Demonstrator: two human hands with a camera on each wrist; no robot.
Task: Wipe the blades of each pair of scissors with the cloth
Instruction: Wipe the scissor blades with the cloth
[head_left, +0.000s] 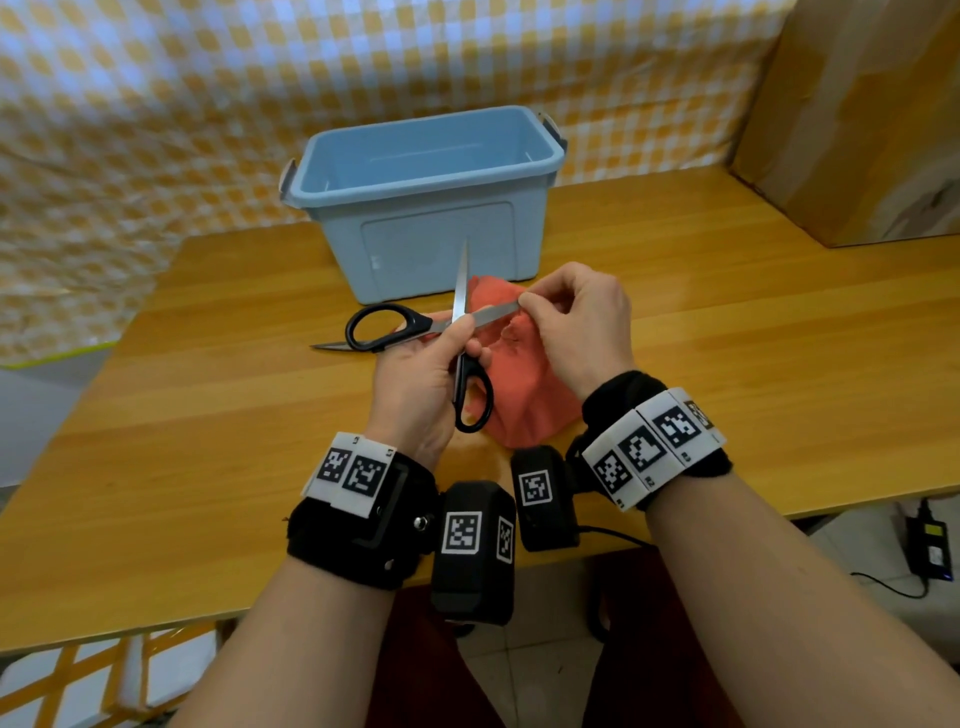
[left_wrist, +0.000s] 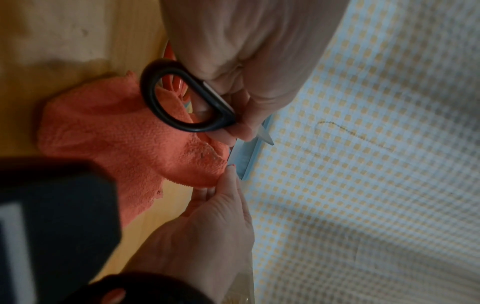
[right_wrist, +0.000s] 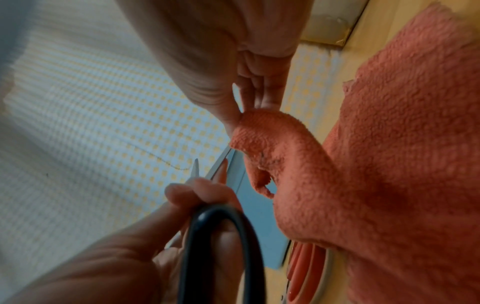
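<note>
Left hand (head_left: 415, 374) grips open black scissors (head_left: 464, 332) at pivot; right hand (head_left: 576, 322) pinches orange cloth (head_left: 519, 400) around one blade tip.

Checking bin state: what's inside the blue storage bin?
The blue storage bin shows only bare inner walls and part of its floor in the head view; its near wall hides the front of the floor.

the cloth (head_left: 519, 374) is showing a coral orange-red, fuzzy in weave. the scissors (head_left: 457, 332) are showing black handle loops and silvery blades. the bin (head_left: 431, 208) is showing pale blue. the tabletop (head_left: 208, 415) is showing honey-yellow wood grain. the backdrop cloth (head_left: 156, 104) is showing yellow-and-white checks. the wrist bands (head_left: 358, 519) are showing black with black-and-white square markers.
</note>
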